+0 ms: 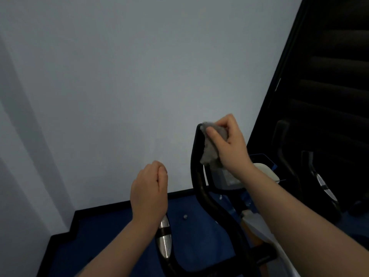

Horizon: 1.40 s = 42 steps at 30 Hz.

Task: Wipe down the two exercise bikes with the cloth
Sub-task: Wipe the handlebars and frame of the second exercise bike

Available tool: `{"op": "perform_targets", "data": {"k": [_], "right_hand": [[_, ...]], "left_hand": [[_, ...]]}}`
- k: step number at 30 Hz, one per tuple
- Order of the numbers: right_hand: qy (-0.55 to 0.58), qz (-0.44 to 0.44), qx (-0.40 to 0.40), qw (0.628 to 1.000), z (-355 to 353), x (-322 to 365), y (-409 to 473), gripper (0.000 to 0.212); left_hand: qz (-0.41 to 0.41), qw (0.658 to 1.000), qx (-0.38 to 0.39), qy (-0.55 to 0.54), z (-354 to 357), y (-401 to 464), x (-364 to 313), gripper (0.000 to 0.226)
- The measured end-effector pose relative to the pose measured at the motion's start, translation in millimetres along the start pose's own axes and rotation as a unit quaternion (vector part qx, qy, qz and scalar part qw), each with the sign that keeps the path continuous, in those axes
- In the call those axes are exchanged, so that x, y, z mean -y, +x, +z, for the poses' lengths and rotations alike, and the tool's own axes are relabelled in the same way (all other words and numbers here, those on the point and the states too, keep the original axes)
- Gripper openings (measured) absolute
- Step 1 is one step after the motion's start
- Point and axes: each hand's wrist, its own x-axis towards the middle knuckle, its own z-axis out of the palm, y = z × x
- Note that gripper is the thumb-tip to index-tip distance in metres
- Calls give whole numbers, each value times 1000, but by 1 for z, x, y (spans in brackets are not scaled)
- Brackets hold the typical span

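A grey cloth (211, 144) is kept bunched in the right hand (231, 144), thumb and fingers clamped on it, and pressed vs. the top of the near exercise bike's right handlebar (196, 168); a loose tail of cloth hangs just below the hand. The left hand (148, 193) is curled into a loose fist over the top of the left handlebar, right above its chrome pulse sensor (164, 239); whether the bar is actually gripped cannot be told, as the palm side is hidden. The bike's console (227, 178) sits just under the right wrist. The second exercise bike (319, 176) stands well to the right of the right hand, in shadow, w/ no sign of being wiped yet. Risks, as judged: the hanging tail could snag on the console edge or slip out of the pinch if the stroke is run down the curved bar too fast; coverage could be missed on the bar's far side, since only the near face is pressed; dim light makes missed spots hard to catch. Containers: none are seen near either hand, no bucket, spray bottle or bin, so nothing can be said re contents.
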Motion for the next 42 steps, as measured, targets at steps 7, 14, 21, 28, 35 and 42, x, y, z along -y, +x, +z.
{"op": "perform_targets", "data": {"k": [7,14,21,28,35,42], "right_hand": [[-14,71,59,996,21,-29,-63,19],[-63,34,34,997,23,-10,-50,21],[-127,2,223,967,-21,-6,-53,19],[-171,34,107,979,23,-3,-74,14],[-469,-316,30,824,38,29,0,14],[-461,-207,199,840,32,3,-50,6]], "left_hand": [[4,1000,-5,-6,0,-2,-1,30],[2,1000,-3,3,0,-2,2,28],[1,1000,-6,4,0,-1,-1,28],[9,1000,-4,25,-1,-1,2,27],[25,999,-4,42,-3,-1,1,29],[44,996,19,82,-8,1,4,30]]}}
